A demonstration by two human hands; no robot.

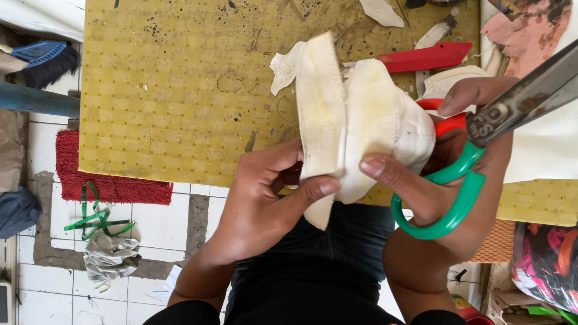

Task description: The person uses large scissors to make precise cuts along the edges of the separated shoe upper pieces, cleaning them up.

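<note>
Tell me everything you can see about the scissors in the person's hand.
The scissors have green plastic loop handles and grey metal blades, which run up and right out of the picture, so their tips are hidden. The right hand holds them: fingers pass through a green loop, and the forefinger lies along the blade near the pivot. The same hand's thumb also pinches the cream cloth. They hang above the yellow table, tilted.
</note>
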